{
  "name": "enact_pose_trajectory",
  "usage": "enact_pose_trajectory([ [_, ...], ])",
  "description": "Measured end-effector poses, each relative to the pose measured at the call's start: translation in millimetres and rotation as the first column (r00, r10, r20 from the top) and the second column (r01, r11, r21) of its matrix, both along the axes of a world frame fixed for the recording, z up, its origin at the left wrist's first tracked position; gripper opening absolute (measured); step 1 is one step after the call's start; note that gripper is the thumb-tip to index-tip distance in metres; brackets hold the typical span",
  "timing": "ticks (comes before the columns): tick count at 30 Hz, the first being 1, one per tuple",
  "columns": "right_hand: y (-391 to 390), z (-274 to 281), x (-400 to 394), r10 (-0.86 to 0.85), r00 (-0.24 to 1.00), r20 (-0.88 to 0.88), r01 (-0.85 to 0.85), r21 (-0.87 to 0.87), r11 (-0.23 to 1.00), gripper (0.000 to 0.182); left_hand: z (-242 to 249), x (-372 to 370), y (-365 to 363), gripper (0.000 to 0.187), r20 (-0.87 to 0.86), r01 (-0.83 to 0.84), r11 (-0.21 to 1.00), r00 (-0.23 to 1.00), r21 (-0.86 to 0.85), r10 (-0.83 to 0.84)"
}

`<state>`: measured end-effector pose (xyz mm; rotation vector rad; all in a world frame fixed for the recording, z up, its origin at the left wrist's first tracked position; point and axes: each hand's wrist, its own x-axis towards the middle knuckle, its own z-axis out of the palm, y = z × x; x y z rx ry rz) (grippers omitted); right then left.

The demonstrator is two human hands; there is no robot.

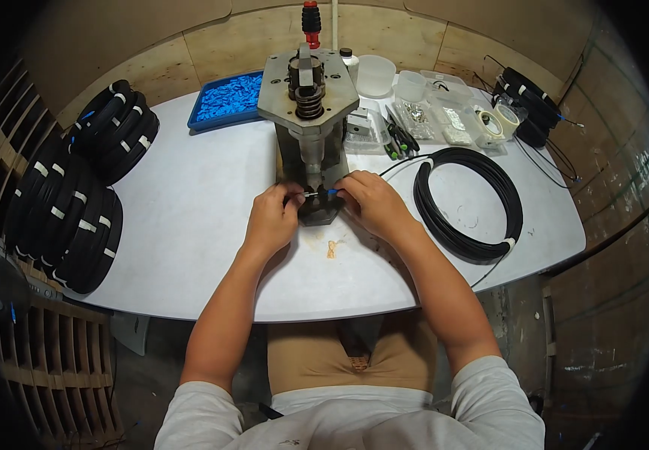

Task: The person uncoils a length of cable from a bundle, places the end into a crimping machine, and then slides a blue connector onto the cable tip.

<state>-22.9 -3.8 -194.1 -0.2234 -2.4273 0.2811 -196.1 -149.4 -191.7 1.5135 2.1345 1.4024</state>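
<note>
A metal press (pixel 308 112) stands at the middle of the table, with both hands low at its front. My left hand (pixel 273 214) is closed in a pinch on a small silvery piece (pixel 310 194) at the press's tooling. Opposite it, my right hand (pixel 373 199) pinches a small blue piece (pixel 332 192), its tip pointing into the tooling. From behind that hand a black cable (pixel 403 163) runs to a large cable coil (pixel 515 210) lying on the right. Fingers and tooling partly hide where the two small pieces meet.
Taped black coils (pixel 65 217) are stacked at the left edge. A blue tray (pixel 197 124) of blue pieces sits back left. Pliers (pixel 399 139), clear containers (pixel 412 86) and tape rolls (pixel 489 126) stand back right. More cable (pixel 523 101) lies beyond them. An orange scrap (pixel 332 250) lies in front.
</note>
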Motion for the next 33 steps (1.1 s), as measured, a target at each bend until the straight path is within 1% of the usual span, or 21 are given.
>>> enact_pose_trajectory([
  [4,-0.9,1.8,1.9,0.010,1.000,0.011,-0.010,0.001,1.000,0.017,-2.9,-0.7,0.4,0.017,0.033,0.002,1.000,0.999,-0.006,-0.001],
  [7,-2.8,3.6,3.2,0.021,1.000,-0.002,-0.021,-0.022,1.000,0.022,-5.1,-2.7,1.1,0.017,0.015,0.009,1.000,1.000,0.007,-0.010],
  [9,-1.6,2.7,4.4,0.042,0.999,0.032,-0.041,-0.027,0.999,0.026,-4.7,-3.0,1.5,0.017,0.017,0.004,1.000,1.000,0.001,-0.004],
  [13,-1.9,-0.4,2.5,0.040,0.999,0.010,-0.039,-0.034,0.999,0.026,-6.3,-3.5,1.6,0.017,-0.004,0.006,1.000,1.000,0.018,-0.006],
  [15,-4.5,1.6,2.1,0.024,1.000,-0.017,-0.026,-0.065,0.998,0.023,-5.4,-3.0,1.7,0.017,0.006,0.005,1.000,1.000,0.012,-0.005],
  [20,-3.2,1.0,3.1,-0.013,1.000,0.007,0.013,-0.068,0.998,0.018,-2.9,-1.4,1.2,0.017,0.021,0.000,1.000,1.000,-0.006,0.001],
  [21,-3.1,1.6,4.0,-0.026,1.000,0.008,0.026,-0.075,0.997,0.017,-5.3,-3.2,0.9,0.018,-0.003,0.001,1.000,1.000,0.000,-0.001],
  [22,-3.5,2.6,5.0,-0.029,1.000,0.011,0.030,-0.072,0.997,0.017,-6.8,-4.2,1.2,0.018,-0.027,0.003,1.000,1.000,0.006,-0.003],
  [25,-6.9,5.5,5.1,-0.035,0.999,0.011,0.035,-0.076,0.996,0.017,-8.0,-5.3,1.9,0.019,-0.016,-0.001,1.000,1.000,-0.009,0.001],
  [28,-7.4,5.1,2.3,-0.018,1.000,0.014,0.019,-0.046,0.999,0.021,-5.9,-3.7,1.5,0.019,-0.017,-0.012,1.000,1.000,-0.012,0.012],
  [30,-4.9,0.1,0.2,0.014,1.000,-0.012,-0.013,0.033,0.999,0.026,-7.0,-4.7,1.9,0.019,-0.017,-0.009,1.000,1.000,-0.008,0.009],
  [33,-0.6,-2.6,2.0,0.006,1.000,0.025,-0.007,0.025,1.000,0.031,-4.5,-3.8,1.0,0.019,-0.018,-0.005,1.000,1.000,-0.014,0.005],
])
